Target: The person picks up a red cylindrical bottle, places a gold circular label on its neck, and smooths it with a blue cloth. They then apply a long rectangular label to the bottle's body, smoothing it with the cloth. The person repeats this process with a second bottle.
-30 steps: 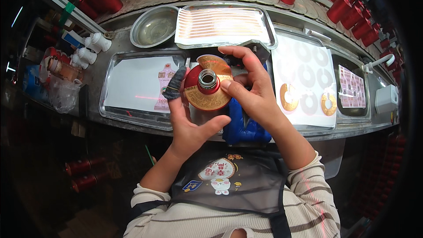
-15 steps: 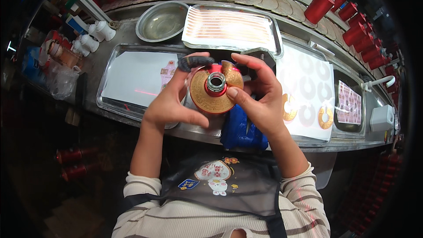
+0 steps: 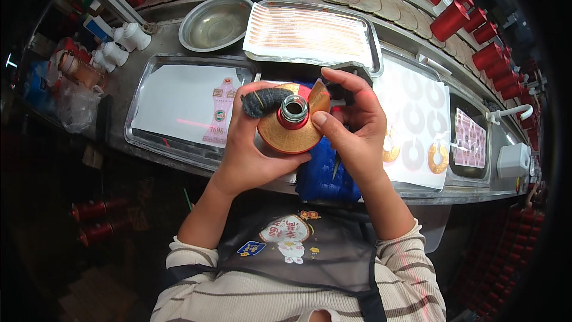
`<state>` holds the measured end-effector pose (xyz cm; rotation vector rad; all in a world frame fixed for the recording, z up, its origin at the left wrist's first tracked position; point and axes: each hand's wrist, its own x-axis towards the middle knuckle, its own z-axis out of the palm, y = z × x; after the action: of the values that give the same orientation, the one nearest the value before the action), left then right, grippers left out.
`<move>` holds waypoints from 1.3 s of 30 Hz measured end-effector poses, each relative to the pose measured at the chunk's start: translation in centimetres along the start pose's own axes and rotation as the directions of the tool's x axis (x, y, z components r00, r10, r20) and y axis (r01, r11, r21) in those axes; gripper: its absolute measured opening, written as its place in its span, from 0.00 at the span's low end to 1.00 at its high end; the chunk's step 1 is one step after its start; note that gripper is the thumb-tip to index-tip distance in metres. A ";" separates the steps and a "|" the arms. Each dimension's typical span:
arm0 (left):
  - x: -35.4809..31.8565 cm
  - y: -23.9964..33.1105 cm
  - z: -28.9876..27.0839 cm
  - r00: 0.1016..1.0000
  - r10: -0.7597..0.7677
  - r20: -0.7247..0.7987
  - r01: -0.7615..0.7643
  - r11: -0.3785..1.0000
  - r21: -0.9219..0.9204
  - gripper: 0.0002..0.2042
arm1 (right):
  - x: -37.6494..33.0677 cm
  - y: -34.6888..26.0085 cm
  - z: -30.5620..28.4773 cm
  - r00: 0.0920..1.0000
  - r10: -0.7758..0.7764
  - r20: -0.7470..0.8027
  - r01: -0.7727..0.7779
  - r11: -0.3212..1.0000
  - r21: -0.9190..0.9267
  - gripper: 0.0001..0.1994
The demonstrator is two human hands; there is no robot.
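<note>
A red bottle (image 3: 293,124) with a clear glass mouth points up between my hands. A gold ring-shaped label (image 3: 287,138) lies around its neck on the shoulder, and one end of it stands up at the right. My left hand (image 3: 244,158) is wrapped round the bottle's left side, with a dark knitted cover (image 3: 266,101) on one finger that rests on the label near the neck. My right hand (image 3: 358,137) has its thumb on the label's right part, by the raised end. Its other fingers curve behind the bottle's right side. The bottle's lower body is hidden.
A tray (image 3: 134,113) with a pink label sheet lies left. Behind stand a metal bowl (image 3: 196,39) and a tray of striped strips (image 3: 310,33). Blue cloth (image 3: 328,173) lies below the bottle. At right are a ring-label sheet (image 3: 414,167) and a water basin (image 3: 476,172). Red bottles (image 3: 450,21) line a conveyor.
My left hand has closed in around the bottle, its covered finger now on the label near the neck. The label's raised end stands more upright. Red bottles on the conveyor have shifted right.
</note>
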<state>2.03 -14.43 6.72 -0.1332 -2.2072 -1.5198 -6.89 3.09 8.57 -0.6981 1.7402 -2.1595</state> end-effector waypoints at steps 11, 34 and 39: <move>1.8 -1.3 -2.1 0.967 -0.093 0.236 0.185 0.894 -0.407 0.47 | -0.2 -0.2 0.1 1.000 -0.009 -0.017 0.009 1.000 0.009 0.25; 1.0 1.2 -1.4 0.919 -0.355 0.174 0.390 0.740 -0.549 0.33 | -1.3 0.4 0.3 0.996 0.072 0.049 -0.061 0.979 -0.193 0.25; 1.2 1.5 -1.1 0.909 -0.386 0.157 0.412 0.772 -0.484 0.34 | -1.2 0.8 1.0 0.999 -0.015 0.028 0.020 0.981 -0.193 0.31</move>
<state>1.76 -15.09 8.81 0.1545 -1.8856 -2.3441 -5.38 2.68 7.76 -0.7883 1.9554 -1.9998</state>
